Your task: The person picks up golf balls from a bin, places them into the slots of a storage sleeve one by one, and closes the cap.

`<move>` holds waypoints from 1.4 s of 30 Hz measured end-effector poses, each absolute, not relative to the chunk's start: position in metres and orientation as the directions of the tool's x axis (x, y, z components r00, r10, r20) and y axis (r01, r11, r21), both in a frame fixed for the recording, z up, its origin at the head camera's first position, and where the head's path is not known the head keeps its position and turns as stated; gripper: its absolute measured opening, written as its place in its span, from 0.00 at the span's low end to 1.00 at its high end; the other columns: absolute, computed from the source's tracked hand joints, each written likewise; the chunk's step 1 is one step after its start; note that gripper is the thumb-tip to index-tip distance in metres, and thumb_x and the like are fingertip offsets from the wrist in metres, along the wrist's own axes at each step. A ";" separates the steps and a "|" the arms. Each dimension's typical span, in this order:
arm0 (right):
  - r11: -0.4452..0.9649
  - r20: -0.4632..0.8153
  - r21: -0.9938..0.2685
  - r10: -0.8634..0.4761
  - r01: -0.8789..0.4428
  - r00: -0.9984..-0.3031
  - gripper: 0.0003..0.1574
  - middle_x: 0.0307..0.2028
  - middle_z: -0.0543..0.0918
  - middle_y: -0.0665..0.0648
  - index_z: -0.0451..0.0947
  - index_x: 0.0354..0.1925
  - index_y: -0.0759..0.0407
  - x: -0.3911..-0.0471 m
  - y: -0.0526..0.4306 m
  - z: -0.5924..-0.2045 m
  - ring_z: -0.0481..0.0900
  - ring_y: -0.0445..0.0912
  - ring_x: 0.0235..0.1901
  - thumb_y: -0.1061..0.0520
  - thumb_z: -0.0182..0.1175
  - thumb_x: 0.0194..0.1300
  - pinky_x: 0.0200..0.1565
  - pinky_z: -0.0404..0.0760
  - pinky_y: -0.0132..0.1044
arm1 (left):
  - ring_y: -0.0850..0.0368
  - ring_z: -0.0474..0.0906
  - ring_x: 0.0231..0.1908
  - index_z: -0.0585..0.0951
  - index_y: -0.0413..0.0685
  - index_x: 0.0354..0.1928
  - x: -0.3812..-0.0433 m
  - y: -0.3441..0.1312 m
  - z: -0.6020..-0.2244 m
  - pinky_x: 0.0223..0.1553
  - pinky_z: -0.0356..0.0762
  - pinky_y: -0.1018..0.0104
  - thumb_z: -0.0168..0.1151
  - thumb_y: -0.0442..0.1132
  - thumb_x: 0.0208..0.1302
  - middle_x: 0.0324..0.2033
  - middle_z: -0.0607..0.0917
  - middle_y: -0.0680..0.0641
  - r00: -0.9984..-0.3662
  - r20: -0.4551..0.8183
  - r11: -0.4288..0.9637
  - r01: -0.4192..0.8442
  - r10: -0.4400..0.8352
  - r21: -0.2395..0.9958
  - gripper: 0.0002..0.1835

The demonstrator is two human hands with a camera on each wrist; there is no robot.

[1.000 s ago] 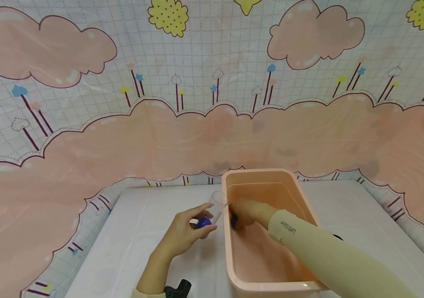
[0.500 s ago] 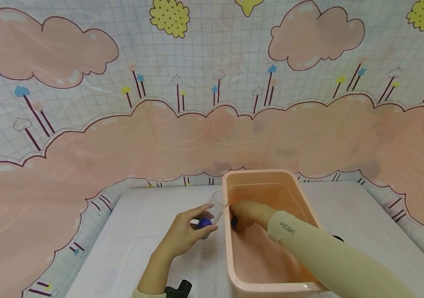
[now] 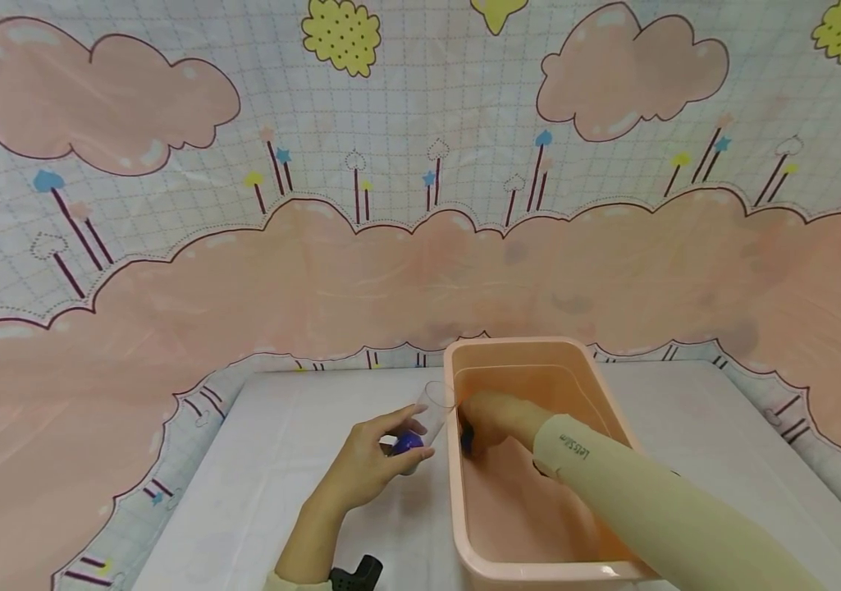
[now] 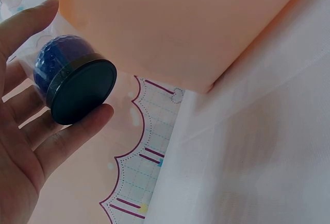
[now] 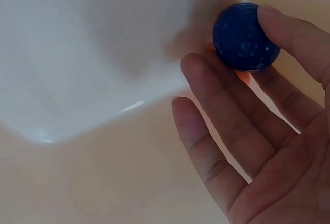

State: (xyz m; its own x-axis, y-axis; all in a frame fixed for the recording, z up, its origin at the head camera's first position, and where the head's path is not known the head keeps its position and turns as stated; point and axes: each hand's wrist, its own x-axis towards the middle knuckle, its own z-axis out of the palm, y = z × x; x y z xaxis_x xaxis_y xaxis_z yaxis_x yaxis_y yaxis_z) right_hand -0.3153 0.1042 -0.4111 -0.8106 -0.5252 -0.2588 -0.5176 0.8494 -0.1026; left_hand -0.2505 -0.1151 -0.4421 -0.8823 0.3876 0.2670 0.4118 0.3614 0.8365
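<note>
My left hand grips a clear tube beside the left wall of the peach basin. The tube leans, its open mouth overlapping the basin rim in the head view. Inside its lower end sits a blue dimpled golf ball, above a black end cap. My right hand reaches down inside the basin near that same wall. Thumb and fingers pinch a second blue golf ball, seen best in the right wrist view, while the other fingers stretch out loosely.
A white-covered table carries the basin, which stands right of centre. Behind it hangs a patterned cloth backdrop with clouds. My right sleeve crosses the basin's right rim. A black wrist device sits at my left wrist.
Both hands hold almost still with the tube and the ball. The right forearm has rolled slightly, and the head view has drifted a little.
</note>
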 end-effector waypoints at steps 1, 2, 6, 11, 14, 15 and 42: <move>0.851 -0.259 -0.110 -0.524 -0.514 -0.811 0.13 0.20 0.78 0.46 0.84 0.31 0.54 -0.316 0.105 -0.410 0.73 0.43 0.24 0.52 0.76 0.48 0.37 0.82 0.37 | 0.61 0.83 0.41 0.75 0.73 0.60 -0.250 -0.115 -0.442 0.40 0.83 0.71 0.70 0.58 0.54 0.45 0.85 0.50 -0.883 0.266 0.362 0.411 0.387 0.837 0.30; 0.852 -0.260 -0.120 -0.522 -0.510 -0.812 0.13 0.21 0.78 0.45 0.84 0.32 0.54 -0.316 0.105 -0.410 0.73 0.43 0.25 0.52 0.76 0.48 0.38 0.82 0.36 | 0.61 0.83 0.41 0.75 0.73 0.60 -0.250 -0.115 -0.441 0.40 0.83 0.71 0.70 0.58 0.54 0.45 0.85 0.50 -0.884 0.263 0.362 0.408 0.387 0.838 0.30; 0.848 -0.254 -0.132 -0.530 -0.514 -0.809 0.15 0.23 0.80 0.46 0.84 0.33 0.53 -0.318 0.108 -0.405 0.74 0.43 0.26 0.50 0.76 0.48 0.39 0.82 0.37 | 0.61 0.83 0.41 0.75 0.74 0.60 -0.249 -0.115 -0.441 0.41 0.82 0.71 0.70 0.59 0.54 0.45 0.85 0.50 -0.886 0.259 0.373 0.406 0.384 0.835 0.30; 0.850 -0.242 -0.159 -0.526 -0.501 -0.815 0.13 0.28 0.82 0.46 0.85 0.35 0.52 -0.319 0.112 -0.396 0.76 0.43 0.30 0.50 0.74 0.51 0.43 0.82 0.38 | 0.61 0.83 0.41 0.74 0.74 0.60 -0.249 -0.115 -0.441 0.41 0.82 0.72 0.70 0.59 0.54 0.46 0.85 0.48 -0.886 0.261 0.377 0.408 0.382 0.832 0.30; 0.853 -0.239 -0.212 -0.518 -0.476 -0.821 0.13 0.30 0.82 0.47 0.84 0.35 0.51 -0.317 0.114 -0.390 0.76 0.44 0.31 0.51 0.74 0.52 0.43 0.82 0.39 | 0.61 0.83 0.41 0.75 0.74 0.60 -0.249 -0.115 -0.442 0.41 0.82 0.71 0.70 0.58 0.53 0.46 0.85 0.47 -0.887 0.262 0.371 0.405 0.379 0.836 0.30; 0.847 -0.233 -0.230 -0.526 -0.480 -0.818 0.13 0.30 0.82 0.47 0.83 0.35 0.52 -0.317 0.114 -0.388 0.76 0.44 0.31 0.52 0.75 0.51 0.43 0.82 0.39 | 0.61 0.83 0.41 0.75 0.74 0.60 -0.249 -0.115 -0.441 0.41 0.82 0.71 0.70 0.58 0.53 0.46 0.85 0.47 -0.888 0.262 0.369 0.404 0.379 0.837 0.30; 0.703 -0.079 -0.571 -0.562 -0.424 -0.823 0.18 0.38 0.82 0.49 0.79 0.45 0.47 -0.303 0.149 -0.341 0.80 0.44 0.38 0.54 0.72 0.55 0.42 0.83 0.36 | 0.62 0.83 0.41 0.73 0.76 0.61 -0.248 -0.114 -0.442 0.42 0.82 0.72 0.69 0.60 0.54 0.44 0.85 0.58 -0.889 0.259 0.397 0.408 0.377 0.822 0.31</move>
State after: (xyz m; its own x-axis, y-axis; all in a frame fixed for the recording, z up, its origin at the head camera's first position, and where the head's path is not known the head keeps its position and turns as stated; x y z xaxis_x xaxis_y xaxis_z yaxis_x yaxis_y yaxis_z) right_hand -0.3033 0.1485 -0.3409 -0.8234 -0.5618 -0.0795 -0.4245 0.7029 -0.5708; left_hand -0.2483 -0.1138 -0.4421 -0.8891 0.3773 0.2591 0.4080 0.3969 0.8222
